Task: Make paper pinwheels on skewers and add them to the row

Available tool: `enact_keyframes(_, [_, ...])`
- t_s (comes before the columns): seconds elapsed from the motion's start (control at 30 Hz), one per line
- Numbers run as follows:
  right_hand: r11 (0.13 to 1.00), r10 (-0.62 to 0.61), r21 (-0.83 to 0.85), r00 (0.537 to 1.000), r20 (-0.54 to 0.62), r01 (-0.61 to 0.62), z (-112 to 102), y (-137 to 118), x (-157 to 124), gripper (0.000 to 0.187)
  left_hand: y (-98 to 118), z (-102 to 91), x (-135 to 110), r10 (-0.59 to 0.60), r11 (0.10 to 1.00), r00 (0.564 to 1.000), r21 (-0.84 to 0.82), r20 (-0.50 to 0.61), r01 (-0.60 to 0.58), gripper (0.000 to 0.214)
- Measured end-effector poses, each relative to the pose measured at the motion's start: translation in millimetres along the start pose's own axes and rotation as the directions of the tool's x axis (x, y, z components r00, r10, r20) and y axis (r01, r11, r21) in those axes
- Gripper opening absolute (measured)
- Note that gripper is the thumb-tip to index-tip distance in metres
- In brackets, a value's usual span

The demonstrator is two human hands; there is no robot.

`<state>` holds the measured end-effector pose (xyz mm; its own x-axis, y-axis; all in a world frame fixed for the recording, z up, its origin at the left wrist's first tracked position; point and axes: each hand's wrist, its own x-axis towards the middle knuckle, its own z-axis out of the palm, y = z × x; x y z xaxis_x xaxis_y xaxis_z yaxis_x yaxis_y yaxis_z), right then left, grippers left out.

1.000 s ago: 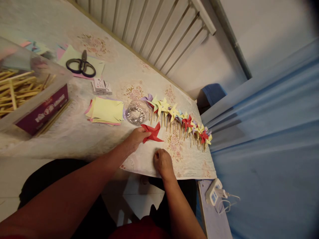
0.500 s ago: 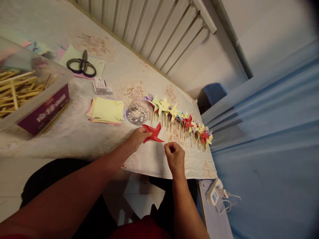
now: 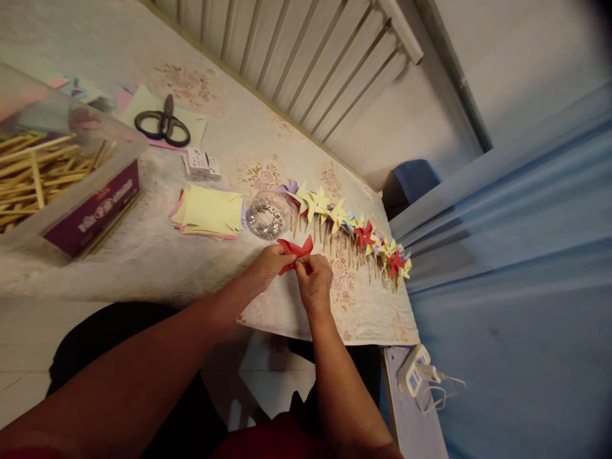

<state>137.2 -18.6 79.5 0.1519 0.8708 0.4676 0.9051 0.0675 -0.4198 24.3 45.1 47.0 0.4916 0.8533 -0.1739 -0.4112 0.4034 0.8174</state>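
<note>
A red paper pinwheel is pinched by its left side between the thumb and fingers of my left hand. My right hand is closed in a pinch against the pinwheel's middle and covers its lower right part. Whatever sits between the right fingertips is too small to make out. Just beyond my hands stands a clear round dish with many small shiny metal pieces. To the right of it, finished pinwheels in yellow, red and purple lie in a row on thin sticks.
A pile of cut paper squares lies left of the dish. Behind it are small white boxes and black-handled scissors on more paper. A clear bin of wooden sticks stands at left. A power strip sits beyond the table's right end.
My right hand has moved left and up from beside the pinwheel to its middle, and now touches it. My left hand keeps its hold on the pinwheel.
</note>
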Motion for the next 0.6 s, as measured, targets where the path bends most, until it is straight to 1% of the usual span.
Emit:
enact_keyframes(0.33, [0.998,0.047,0.030,0.999,0.006,-0.047,3.1,9.5,-2.2,0.014,2.5,0.5,-1.8,-0.008,1.000,0.999,0.022,0.049,0.007,0.017])
enact_keyframes(0.6, [0.991,0.113,0.070,0.994,0.004,-0.113,5.8,10.0,-1.9,0.015,-0.7,0.5,0.6,0.000,0.996,1.000,0.087,0.018,-0.001,0.018])
